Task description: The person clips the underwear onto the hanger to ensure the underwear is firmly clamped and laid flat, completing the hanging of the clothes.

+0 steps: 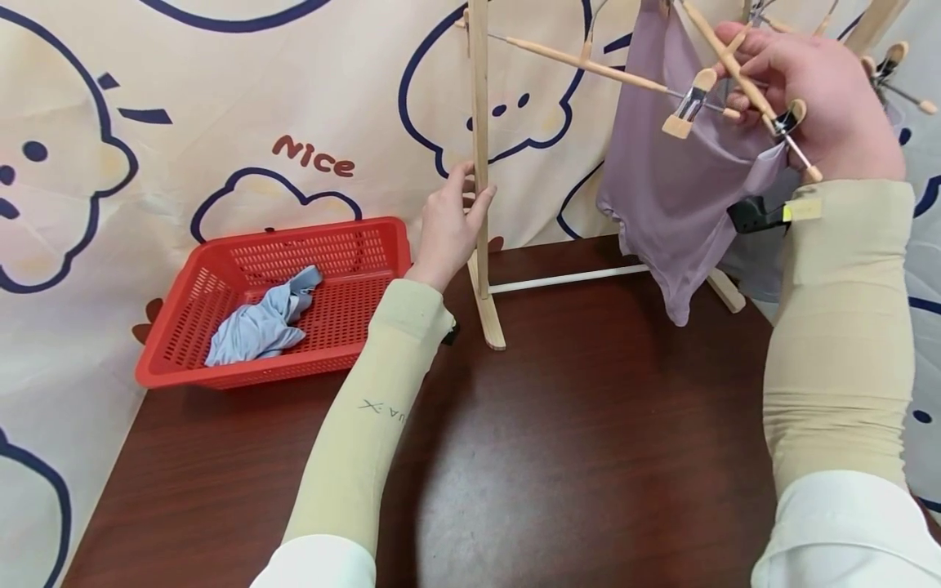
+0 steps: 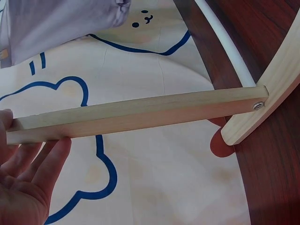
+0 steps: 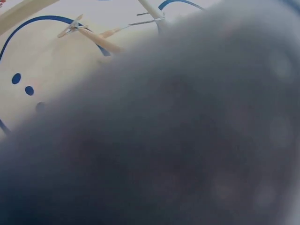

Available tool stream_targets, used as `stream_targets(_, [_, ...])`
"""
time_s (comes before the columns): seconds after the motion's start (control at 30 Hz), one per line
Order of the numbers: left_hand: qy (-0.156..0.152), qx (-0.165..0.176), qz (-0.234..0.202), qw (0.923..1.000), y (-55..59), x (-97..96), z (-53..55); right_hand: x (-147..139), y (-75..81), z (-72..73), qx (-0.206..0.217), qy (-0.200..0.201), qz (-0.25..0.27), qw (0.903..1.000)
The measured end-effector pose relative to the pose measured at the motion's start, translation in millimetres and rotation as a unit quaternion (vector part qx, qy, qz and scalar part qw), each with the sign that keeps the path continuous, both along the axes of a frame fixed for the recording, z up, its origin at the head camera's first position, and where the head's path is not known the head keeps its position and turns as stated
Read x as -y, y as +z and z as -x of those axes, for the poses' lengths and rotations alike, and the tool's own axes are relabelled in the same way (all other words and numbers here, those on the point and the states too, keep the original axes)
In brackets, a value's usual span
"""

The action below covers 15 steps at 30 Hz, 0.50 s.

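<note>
My left hand grips an upright wooden post of a small clothes rack, thumb on the near side; the left wrist view shows its fingers touching the post. Up at the right, my right hand has bent fingers at a wooden clip hanger and seems to hold it; the bar partly covers them. A light purple garment hangs from that hanger, one corner in a metal-and-wood clip. A dark blur fills most of the right wrist view, hiding the right fingers there.
A red plastic basket with a light blue cloth inside stands at the left. Another hanger with a loose clip hangs beside the garment. A white crossbar runs low on the rack, above the dark wooden table.
</note>
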<state>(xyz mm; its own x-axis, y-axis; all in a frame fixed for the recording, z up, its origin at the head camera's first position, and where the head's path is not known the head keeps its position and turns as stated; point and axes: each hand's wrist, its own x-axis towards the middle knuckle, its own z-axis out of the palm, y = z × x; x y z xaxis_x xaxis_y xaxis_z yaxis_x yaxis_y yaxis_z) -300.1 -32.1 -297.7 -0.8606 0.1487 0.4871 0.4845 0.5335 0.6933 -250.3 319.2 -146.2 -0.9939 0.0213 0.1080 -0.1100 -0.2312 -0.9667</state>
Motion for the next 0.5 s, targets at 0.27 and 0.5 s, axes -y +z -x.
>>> stream_targets(0.27, [-0.007, -0.003, -0.005, 1.0, -2.7, 0.1, 2.1, -4, 22.0, 17.5, -0.008, 0.054, -0.031, 0.998])
stream_targets(0.5, [-0.003, -0.005, -0.001, 1.0, -2.9, 0.0, 2.8, -8, 32.5, 32.8, 0.021, 0.069, -0.066, 0.9952])
